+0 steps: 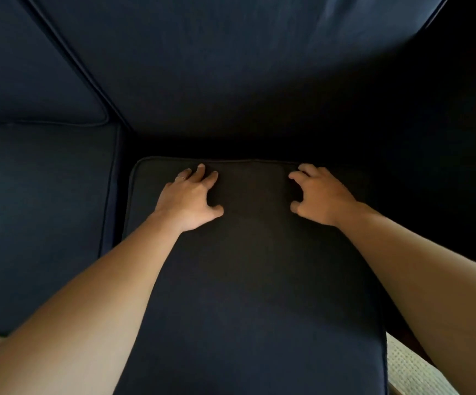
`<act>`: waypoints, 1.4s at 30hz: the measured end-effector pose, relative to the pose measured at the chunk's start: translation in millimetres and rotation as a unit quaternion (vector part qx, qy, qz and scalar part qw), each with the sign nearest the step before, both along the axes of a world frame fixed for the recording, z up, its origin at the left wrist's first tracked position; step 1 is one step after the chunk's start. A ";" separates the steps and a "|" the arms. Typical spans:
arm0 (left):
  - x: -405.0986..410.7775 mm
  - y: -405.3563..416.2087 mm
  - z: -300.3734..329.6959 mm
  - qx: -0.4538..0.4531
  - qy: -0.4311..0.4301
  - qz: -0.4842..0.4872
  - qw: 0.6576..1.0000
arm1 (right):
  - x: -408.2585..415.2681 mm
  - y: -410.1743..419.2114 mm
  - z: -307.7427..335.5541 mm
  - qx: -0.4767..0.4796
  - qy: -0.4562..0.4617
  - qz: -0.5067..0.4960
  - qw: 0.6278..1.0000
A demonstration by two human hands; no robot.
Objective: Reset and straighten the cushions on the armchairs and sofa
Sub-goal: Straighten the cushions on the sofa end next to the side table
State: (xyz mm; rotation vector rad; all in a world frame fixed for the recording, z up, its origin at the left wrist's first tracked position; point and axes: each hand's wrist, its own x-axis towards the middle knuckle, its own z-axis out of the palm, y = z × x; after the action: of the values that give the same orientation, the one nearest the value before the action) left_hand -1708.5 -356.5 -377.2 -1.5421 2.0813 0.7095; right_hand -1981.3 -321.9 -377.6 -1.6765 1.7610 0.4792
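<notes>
A dark navy seat cushion [254,280] lies in front of me on the sofa, its piped back edge a little short of the back cushion [231,81]. My left hand [191,198] rests palm down near the cushion's back left corner, fingers spread on the fabric. My right hand [319,195] sits near the back right, its fingers bent and fingertips pressing into the top surface. Neither hand holds anything. A dark gap shows between this seat cushion's rear edge and the backrest.
A second seat cushion [40,223] lies to the left, with another back cushion [25,75] above it. A pale woven fabric [413,369] shows at the lower right beside the seat. The right side beyond the cushion is in deep shadow.
</notes>
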 end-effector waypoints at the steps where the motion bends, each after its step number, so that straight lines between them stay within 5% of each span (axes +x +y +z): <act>1: 0.3 1.6 0.1 0.001 0.002 0.002 1.000 | 0.3 2.8 -0.4 0.000 -0.001 -0.001 1.000; 19: 62.6 178.4 22.1 -0.102 0.068 -0.017 0.992 | 67.0 187.1 38.3 -0.097 0.016 0.034 0.995; 29: 75.8 317.0 1.1 -0.127 0.088 -0.157 0.975 | 76.3 335.5 20.1 -0.086 0.005 0.085 0.993; 35: 77.2 343.6 -12.0 -0.067 0.026 -0.197 0.978 | 68.5 375.0 1.6 -0.012 0.032 0.129 0.991; 42: 75.5 346.5 -23.2 -0.070 -0.022 -0.233 0.970 | 72.5 382.2 -17.1 -0.042 0.089 0.159 0.982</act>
State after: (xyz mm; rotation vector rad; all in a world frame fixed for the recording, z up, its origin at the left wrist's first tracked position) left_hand -1633.1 -10.0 -400.4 -1.0526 2.3753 0.3578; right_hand -1908.8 60.3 -394.8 -2.0435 1.6599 0.7263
